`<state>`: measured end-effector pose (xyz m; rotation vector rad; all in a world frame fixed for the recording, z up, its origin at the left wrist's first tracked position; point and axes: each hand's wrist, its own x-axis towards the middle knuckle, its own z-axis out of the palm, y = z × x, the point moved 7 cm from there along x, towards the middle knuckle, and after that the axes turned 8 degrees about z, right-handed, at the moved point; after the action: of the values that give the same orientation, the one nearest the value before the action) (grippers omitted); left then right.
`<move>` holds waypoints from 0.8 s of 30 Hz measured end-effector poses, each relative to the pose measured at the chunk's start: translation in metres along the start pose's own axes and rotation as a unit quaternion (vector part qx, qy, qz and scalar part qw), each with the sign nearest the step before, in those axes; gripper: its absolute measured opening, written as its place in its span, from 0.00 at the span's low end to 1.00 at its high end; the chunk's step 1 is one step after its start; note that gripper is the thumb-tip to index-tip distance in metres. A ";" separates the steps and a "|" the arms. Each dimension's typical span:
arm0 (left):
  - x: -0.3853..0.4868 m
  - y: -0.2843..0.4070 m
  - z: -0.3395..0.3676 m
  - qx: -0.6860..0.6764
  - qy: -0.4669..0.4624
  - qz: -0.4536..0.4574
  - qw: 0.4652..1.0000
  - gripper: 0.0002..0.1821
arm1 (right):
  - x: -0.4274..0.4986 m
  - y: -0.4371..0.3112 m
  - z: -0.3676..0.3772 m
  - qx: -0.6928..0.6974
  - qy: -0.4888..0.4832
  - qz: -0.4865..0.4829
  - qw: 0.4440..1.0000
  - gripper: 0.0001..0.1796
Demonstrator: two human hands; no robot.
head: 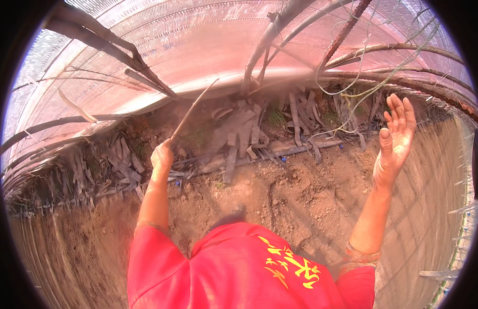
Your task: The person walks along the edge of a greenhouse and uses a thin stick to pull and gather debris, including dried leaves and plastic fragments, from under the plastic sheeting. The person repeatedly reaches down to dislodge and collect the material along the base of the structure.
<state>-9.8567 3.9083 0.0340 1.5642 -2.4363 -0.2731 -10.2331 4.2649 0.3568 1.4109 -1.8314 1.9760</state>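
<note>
My left hand [162,155] is closed around the lower end of a thin wooden stick [193,108], which slants up and right towards the pale sheeting. Raised at the right, my right hand [397,135] is empty, with its palm and fingers showing. Behind the left hand lies a heap of weathered wood strips [239,131] along the foot of the sheeting. A loop of pale twine [356,102] hangs to the left of my right hand and does not appear to touch it.
Wooden poles [258,58] and a leaning beam [104,42] stand against the translucent sheeting [208,46]. A rusty bar [405,85] runs above my right hand. Loose brown soil [308,197] covers the ground before me, and short sticks [441,274] line the far right edge.
</note>
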 end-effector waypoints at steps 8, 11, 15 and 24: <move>0.118 0.058 -0.080 0.135 -0.038 0.121 0.983 0.09 | 0.050 -0.016 0.036 0.117 -0.080 -0.055 0.988 0.29; 0.171 0.103 -0.083 0.212 -0.043 0.191 0.957 0.09 | 0.061 -0.015 0.041 0.122 -0.065 -0.050 0.989 0.18; 0.223 0.159 -0.037 0.279 -0.152 0.242 0.917 0.13 | 0.064 -0.018 0.045 0.081 -0.041 -0.096 0.991 0.16; 0.285 0.191 -0.012 0.300 -0.131 0.257 0.909 0.12 | 0.063 -0.017 0.046 0.117 -0.009 -0.104 0.988 0.16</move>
<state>-10.1337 3.7270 0.1261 1.0170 -3.2370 0.4303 -10.2331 4.2001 0.4037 1.6130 -1.4270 2.1272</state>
